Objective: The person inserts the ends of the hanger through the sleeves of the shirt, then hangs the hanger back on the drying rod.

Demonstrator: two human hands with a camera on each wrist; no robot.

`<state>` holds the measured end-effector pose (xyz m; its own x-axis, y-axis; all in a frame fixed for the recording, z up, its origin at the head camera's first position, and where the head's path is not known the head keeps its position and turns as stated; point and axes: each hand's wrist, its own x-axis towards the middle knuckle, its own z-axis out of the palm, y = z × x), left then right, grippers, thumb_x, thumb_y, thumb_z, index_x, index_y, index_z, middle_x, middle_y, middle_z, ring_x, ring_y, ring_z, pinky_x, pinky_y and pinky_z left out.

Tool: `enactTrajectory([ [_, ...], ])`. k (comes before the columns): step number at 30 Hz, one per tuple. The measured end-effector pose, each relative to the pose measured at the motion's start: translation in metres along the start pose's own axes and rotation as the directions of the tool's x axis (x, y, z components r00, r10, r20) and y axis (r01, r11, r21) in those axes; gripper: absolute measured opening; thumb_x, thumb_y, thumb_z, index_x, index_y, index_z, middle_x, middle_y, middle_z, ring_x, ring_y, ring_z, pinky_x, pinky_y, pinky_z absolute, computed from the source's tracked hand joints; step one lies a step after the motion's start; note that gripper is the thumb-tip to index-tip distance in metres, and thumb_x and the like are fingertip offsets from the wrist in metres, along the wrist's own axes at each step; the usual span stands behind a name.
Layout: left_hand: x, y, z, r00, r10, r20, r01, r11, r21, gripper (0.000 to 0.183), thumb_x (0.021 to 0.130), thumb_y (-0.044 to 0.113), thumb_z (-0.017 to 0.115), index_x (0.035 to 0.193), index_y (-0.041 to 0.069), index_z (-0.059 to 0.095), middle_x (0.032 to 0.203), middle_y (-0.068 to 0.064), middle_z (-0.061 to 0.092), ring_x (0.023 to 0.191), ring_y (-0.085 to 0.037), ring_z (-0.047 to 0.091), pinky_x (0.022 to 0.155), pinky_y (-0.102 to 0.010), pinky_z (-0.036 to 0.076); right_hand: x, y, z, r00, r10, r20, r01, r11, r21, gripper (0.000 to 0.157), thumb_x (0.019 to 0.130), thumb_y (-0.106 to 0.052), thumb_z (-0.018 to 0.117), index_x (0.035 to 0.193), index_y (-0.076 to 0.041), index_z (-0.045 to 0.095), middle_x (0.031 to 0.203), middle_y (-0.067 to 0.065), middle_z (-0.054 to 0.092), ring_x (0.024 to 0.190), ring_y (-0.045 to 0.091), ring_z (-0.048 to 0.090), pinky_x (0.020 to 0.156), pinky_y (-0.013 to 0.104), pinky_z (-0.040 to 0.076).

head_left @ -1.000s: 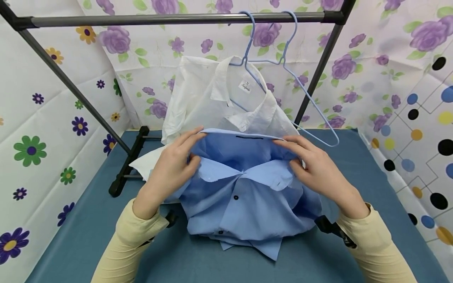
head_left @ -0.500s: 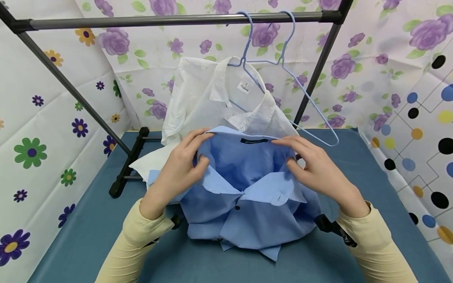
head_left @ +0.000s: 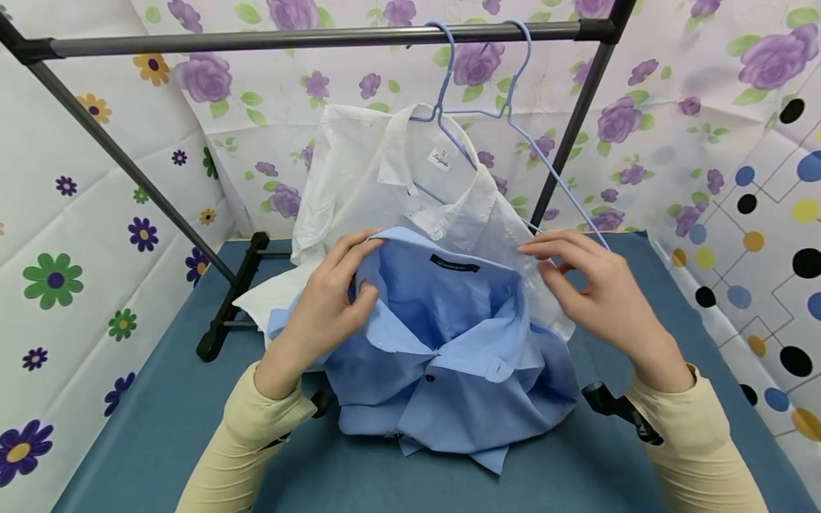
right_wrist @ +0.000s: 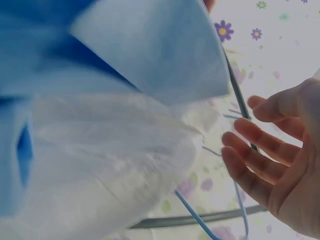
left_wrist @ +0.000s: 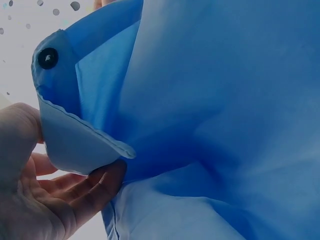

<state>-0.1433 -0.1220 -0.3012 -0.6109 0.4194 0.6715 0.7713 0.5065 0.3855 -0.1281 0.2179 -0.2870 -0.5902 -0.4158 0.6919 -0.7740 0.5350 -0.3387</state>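
A blue button-up shirt [head_left: 487,402] with a dark neck label [head_left: 455,263] is bunched on the table, its neck held up and gaping. My left hand [head_left: 323,310] grips the left side of its collar. In the left wrist view, that hand [left_wrist: 75,195] has the collar corner with a black button [left_wrist: 48,58] between thumb and fingers. My right hand [head_left: 596,292] is apart from the blue collar and holds nothing, in front of the white shirt [head_left: 355,182]. The right wrist view shows this hand [right_wrist: 280,165] with loose, spread fingers beside the collar flap [right_wrist: 165,50].
Behind, the white shirt is on a blue hanger [head_left: 444,78] hooked over the black rack bar [head_left: 269,40]. A second blue hanger [head_left: 556,171] hangs to its right with nothing on it. The rack's foot [head_left: 232,296] stands at left on the blue-green tabletop [head_left: 648,320].
The collar was tipped back at first, opening the neck and showing the label. My right hand has then let go of the collar and moved right; the left keeps its grip.
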Motion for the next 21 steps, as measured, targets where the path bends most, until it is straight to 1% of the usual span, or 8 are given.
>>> enactTrajectory([
  [3, -0.001, 0.000, -0.001, 1.000, -0.002, 0.006, 0.002, 1.000, -0.004, 0.049, 0.081, -0.002, 0.047, 0.130, 0.002, 0.050, 0.137, -0.006, 0.042, 0.051, -0.008, 0.032, 0.052, -0.023, 0.034, 0.002, -0.002, -0.011, 0.997, 0.015, -0.077, -0.017, 1.000, -0.023, 0.039, 0.081, 0.011, 0.059, 0.115, -0.005, 0.064, 0.109, 0.005, 0.063, 0.089, 0.013, 0.058, 0.075, 0.016, 0.043],
  [7, -0.001, -0.001, -0.002, 1.000, -0.005, 0.015, 0.005, 1.000, -0.003, 0.049, 0.081, -0.002, 0.047, 0.130, 0.004, 0.050, 0.138, -0.004, 0.041, 0.054, -0.008, 0.035, 0.053, -0.023, 0.034, 0.007, -0.014, -0.025, 0.984, 0.051, -0.171, -0.057, 0.998, -0.033, 0.041, 0.082, 0.012, 0.058, 0.121, -0.001, 0.059, 0.104, 0.013, 0.064, 0.093, 0.013, 0.058, 0.075, 0.016, 0.043],
  [10, -0.002, -0.002, -0.003, 1.000, -0.006, 0.020, 0.006, 1.000, -0.003, 0.049, 0.081, -0.001, 0.047, 0.130, 0.004, 0.050, 0.138, -0.004, 0.041, 0.057, -0.008, 0.037, 0.054, -0.023, 0.035, 0.010, -0.019, -0.033, 0.966, 0.082, -0.244, -0.092, 0.995, -0.032, 0.040, 0.084, 0.010, 0.056, 0.123, 0.000, 0.057, 0.103, 0.018, 0.064, 0.095, 0.011, 0.058, 0.076, 0.016, 0.043],
  [13, -0.002, -0.003, -0.003, 1.000, -0.002, 0.022, 0.003, 1.000, -0.007, 0.050, 0.081, -0.001, 0.048, 0.131, 0.004, 0.050, 0.138, -0.005, 0.041, 0.061, -0.009, 0.039, 0.055, -0.024, 0.035, 0.008, -0.011, -0.037, 0.944, 0.135, -0.300, -0.157, 0.986, -0.049, 0.040, 0.085, 0.007, 0.057, 0.124, -0.003, 0.057, 0.104, 0.018, 0.063, 0.097, 0.008, 0.056, 0.078, 0.015, 0.043],
  [15, -0.003, -0.002, -0.004, 1.000, 0.001, 0.021, -0.001, 1.000, -0.010, 0.050, 0.081, -0.001, 0.048, 0.130, 0.003, 0.050, 0.137, -0.006, 0.041, 0.064, -0.010, 0.040, 0.056, -0.025, 0.034, 0.004, 0.001, -0.038, 0.932, 0.174, -0.317, -0.207, 0.976, -0.072, 0.043, 0.086, 0.005, 0.059, 0.126, -0.008, 0.057, 0.107, 0.014, 0.064, 0.098, 0.008, 0.056, 0.078, 0.014, 0.042],
  [17, -0.003, -0.003, -0.004, 1.000, 0.001, 0.022, -0.001, 1.000, -0.008, 0.050, 0.081, -0.001, 0.048, 0.130, 0.004, 0.050, 0.137, -0.006, 0.041, 0.064, -0.010, 0.040, 0.056, -0.025, 0.034, 0.000, 0.013, -0.038, 0.925, 0.218, -0.311, -0.258, 0.962, -0.093, 0.045, 0.087, 0.000, 0.061, 0.129, -0.015, 0.056, 0.110, 0.009, 0.063, 0.100, 0.007, 0.054, 0.078, 0.014, 0.041],
  [20, -0.004, -0.003, -0.004, 1.000, 0.002, 0.024, -0.002, 1.000, -0.008, 0.049, 0.081, -0.001, 0.049, 0.130, 0.004, 0.050, 0.137, -0.006, 0.041, 0.063, -0.010, 0.040, 0.055, -0.024, 0.034, -0.005, 0.028, -0.036, 0.924, 0.264, -0.278, -0.306, 0.945, -0.119, 0.048, 0.088, -0.007, 0.062, 0.132, -0.024, 0.053, 0.113, 0.004, 0.062, 0.102, 0.006, 0.052, 0.077, 0.013, 0.039],
  [21, -0.005, -0.003, -0.004, 1.000, 0.003, 0.025, -0.003, 1.000, -0.008, 0.049, 0.081, -0.001, 0.049, 0.130, 0.004, 0.050, 0.137, -0.007, 0.041, 0.063, -0.010, 0.040, 0.055, -0.024, 0.034, -0.007, 0.031, -0.035, 0.924, 0.274, -0.266, -0.314, 0.942, -0.120, 0.049, 0.088, -0.009, 0.063, 0.133, -0.026, 0.052, 0.113, 0.004, 0.061, 0.102, 0.006, 0.052, 0.077, 0.012, 0.039],
])
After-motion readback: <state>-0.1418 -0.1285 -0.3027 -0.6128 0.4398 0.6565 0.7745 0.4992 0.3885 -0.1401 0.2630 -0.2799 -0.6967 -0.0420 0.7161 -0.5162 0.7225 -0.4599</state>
